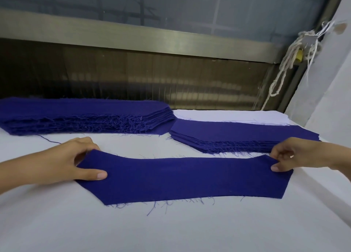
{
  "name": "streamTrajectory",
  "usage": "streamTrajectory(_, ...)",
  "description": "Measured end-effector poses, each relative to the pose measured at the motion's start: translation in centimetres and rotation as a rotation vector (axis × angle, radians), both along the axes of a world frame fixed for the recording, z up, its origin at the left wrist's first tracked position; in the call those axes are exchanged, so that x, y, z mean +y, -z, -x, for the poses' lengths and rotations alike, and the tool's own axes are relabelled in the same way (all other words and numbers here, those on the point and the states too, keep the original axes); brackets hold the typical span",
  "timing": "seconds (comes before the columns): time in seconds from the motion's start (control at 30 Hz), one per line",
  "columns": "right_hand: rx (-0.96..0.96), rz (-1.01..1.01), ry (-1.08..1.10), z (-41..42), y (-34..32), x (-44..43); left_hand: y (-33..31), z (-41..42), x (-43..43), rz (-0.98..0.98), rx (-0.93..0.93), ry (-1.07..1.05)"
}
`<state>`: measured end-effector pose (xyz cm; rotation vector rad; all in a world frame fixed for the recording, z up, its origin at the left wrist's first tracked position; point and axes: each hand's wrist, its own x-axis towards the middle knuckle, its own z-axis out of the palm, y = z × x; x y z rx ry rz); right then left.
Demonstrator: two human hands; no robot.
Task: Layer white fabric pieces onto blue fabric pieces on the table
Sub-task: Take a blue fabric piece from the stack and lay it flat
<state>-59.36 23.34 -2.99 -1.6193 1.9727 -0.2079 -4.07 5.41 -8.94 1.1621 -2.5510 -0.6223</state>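
Observation:
A single long blue fabric piece (182,177) with frayed edges lies across the white table (171,229) in front of me. My left hand (76,162) pinches its left end, thumb on top. My right hand (292,155) pinches its right end between thumb and fingers. A tall stack of blue pieces (83,115) sits at the back left. At the back right, a lower stack of blue pieces (241,136) rests partly over a stack of white fabric pieces (228,116).
A dark panel and a metal rail (152,37) run behind the table. Knotted white cord (284,65) hangs at the right by a white wall (326,81). Loose blue threads lie around the pieces.

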Motion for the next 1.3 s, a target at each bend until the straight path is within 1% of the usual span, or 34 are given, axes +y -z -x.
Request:
streamTrajectory(0.07, 0.022, 0.028, -0.051, -0.1, 0.0, 0.0, -0.2, 0.2, 0.2, -0.064, 0.011, 0.015)
streamTrajectory(0.13, -0.049, 0.05, -0.025, -0.2, -0.2, 0.0, -0.7, 0.6, 0.7, -0.129, 0.06, 0.032)
streamTrajectory(0.2, -0.163, -0.032, 0.028, 0.0, -0.5, 0.3, -1.2, 0.9, 1.2, -0.169, 0.084, 0.03)
streamTrajectory(0.23, -0.171, -0.093, 0.035, 0.1, -0.7, 0.4, -1.4, 1.0, 1.3, -0.19, 0.099, 0.018)
streamTrajectory(0.27, -0.152, -0.14, 0.036, 0.1, -0.9, 0.4, -1.6, 0.9, 1.3, -0.244, 0.124, -0.016)
streamTrajectory(0.3, -0.119, -0.172, 0.032, 0.0, -0.9, 0.5, -1.8, 0.8, 1.2, -0.337, 0.161, -0.06)
streamTrajectory(0.37, -0.07, -0.189, 0.049, -0.2, -1.0, 0.5, -2.3, 0.5, 1.1, -0.514, 0.159, -0.156)
streamTrajectory(0.43, -0.081, -0.155, 0.111, -0.6, -1.0, 0.4, -2.6, 0.0, 1.0, -0.58, 0.112, -0.199)
streamTrajectory(0.53, -0.173, -0.083, 0.203, -0.4, -1.3, 0.5, -2.8, -0.5, 0.9, -0.642, 0.091, -0.216)
streamTrajectory(0.6, -0.255, -0.021, 0.258, 0.3, -1.5, 0.5, -3.1, -0.5, 0.8, -0.695, 0.11, -0.201)
streamTrajectory(0.67, -0.344, 0.051, 0.359, 0.9, -1.9, 0.5, -3.5, -0.2, 0.5, -0.703, 0.143, -0.189)
streamTrajectory(0.77, -0.505, 0.163, 0.53, 2.5, -2.7, 0.3, -4.4, 1.5, -0.4, -0.665, 0.232, -0.205)
streamTrajectory(0.9, -0.64, 0.283, 0.716, 5.2, -3.4, -0.3, -5.9, 6.2, -1.0, -0.614, 0.357, -0.225)
streamTrajectory(1.0, -0.774, 0.37, 0.814, 7.1, -3.0, -1.0, -6.7, 10.5, -0.8, -0.626, 0.431, -0.205)
streamTrajectory(1.13, -0.819, 0.431, 0.918, 9.8, -1.9, -1.6, -6.8, 16.2, -0.6, -0.665, 0.449, -0.194)
streamTrajectory(1.2, -0.818, 0.499, 0.986, 11.1, -1.4, -1.8, -6.6, 18.6, -0.7, -0.66, 0.446, -0.209)
streamTrajectory(1.3, -0.72, 0.629, 1.085, 12.6, -0.6, -2.1, -6.5, 21.5, -1.3, -0.636, 0.464, -0.218)
